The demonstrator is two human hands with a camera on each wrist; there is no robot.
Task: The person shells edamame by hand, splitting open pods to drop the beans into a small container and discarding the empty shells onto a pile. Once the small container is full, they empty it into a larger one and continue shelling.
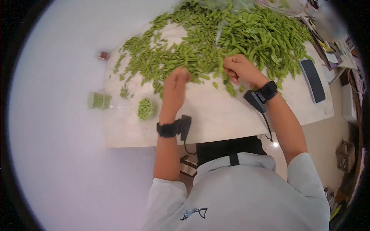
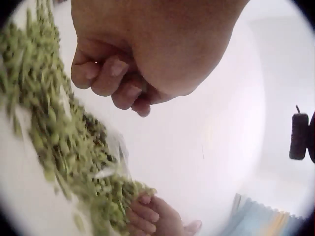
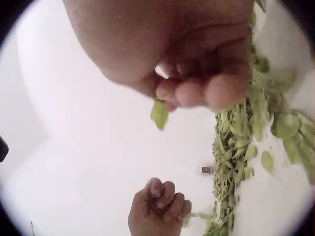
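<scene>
My right hand (image 1: pixel 243 70) pinches a green soybean pod (image 3: pixel 159 115) between thumb and fingers; the pod's end sticks out below the fingertips in the right wrist view. My left hand (image 1: pixel 174 91) is held over the near edge of the heap, its fingers curled in toward the palm. Inside those fingers (image 2: pixel 117 69) the palm is hidden, and I cannot tell whether beans are in it. A large heap of green pods (image 1: pixel 254 36) spreads in front of both hands. Left of my left hand stands a clear cup of shelled green beans (image 1: pixel 145 109).
A second clear container of green beans (image 1: pixel 99 101) stands at the table's left edge. A phone (image 1: pixel 313 81) lies at the right. Papers and other items (image 1: pixel 327 48) crowd the far right side. Loose pods lie on the pale tabletop (image 1: pixel 216 119) near the heap.
</scene>
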